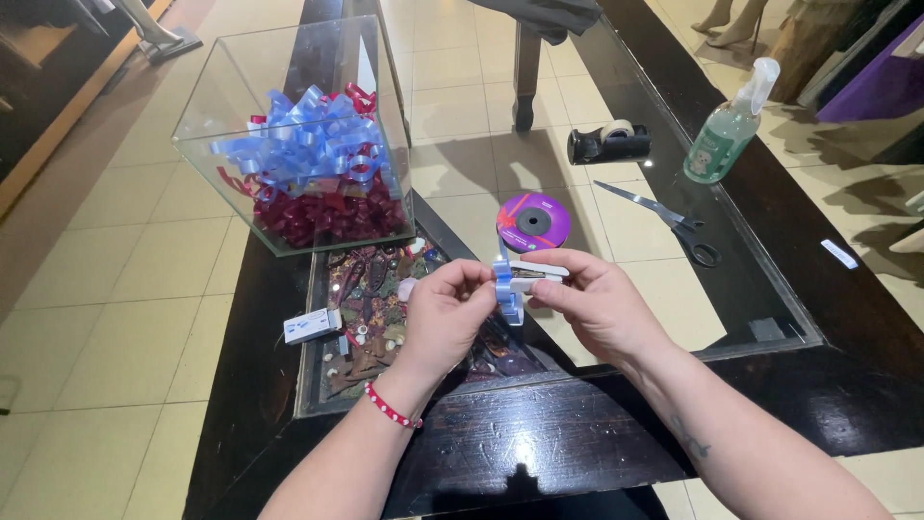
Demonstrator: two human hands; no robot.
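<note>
so, far left: glass box (289, 144) on the table (539, 453), well filled with finished blue and dark red bows, so a fair batch looks done. below it, a small white box (312, 325). centre: your left hand (445, 313) pinches the looped blue ribbon (507, 289); your right hand (595, 303) closes around a small white stapler (535, 275) set on the loops. this bow looks part-made, fastening not finished, i judge. behind: purple ribbon spool (533, 221), with ribbon left. right of that: tape dispenser (608, 143), scissors (666, 220), green spray bottle (728, 130).
</note>
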